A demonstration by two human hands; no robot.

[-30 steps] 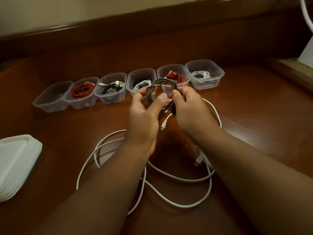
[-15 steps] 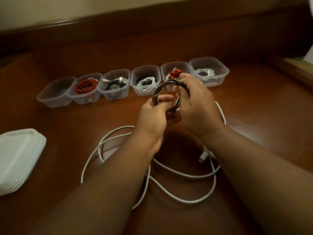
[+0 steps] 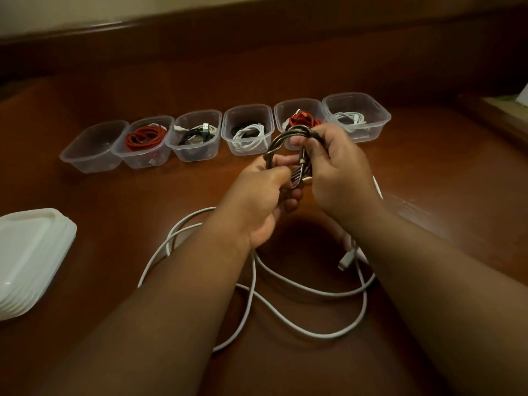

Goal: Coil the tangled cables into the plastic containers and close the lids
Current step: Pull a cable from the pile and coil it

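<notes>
A dark braided metallic cable (image 3: 281, 140) is wound into a small coil and held up above the table. My left hand (image 3: 264, 195) pinches its lower left side. My right hand (image 3: 338, 172) grips its right side, fingers curled over the top. Under my forearms a long white cable (image 3: 303, 290) lies in loose loops on the wooden table. Several clear plastic containers stand in a row behind; the leftmost container (image 3: 94, 147) is empty, the others hold coiled red, black and white cables.
A stack of white lids (image 3: 28, 258) sits at the left edge. A raised wooden ledge (image 3: 257, 38) runs along the back. At the far right, a lighter object (image 3: 503, 110) lies on a step.
The coil has been squeezed from a round ring into a narrower, tilted oval. Both hands have shifted slightly right and closer to the containers.
</notes>
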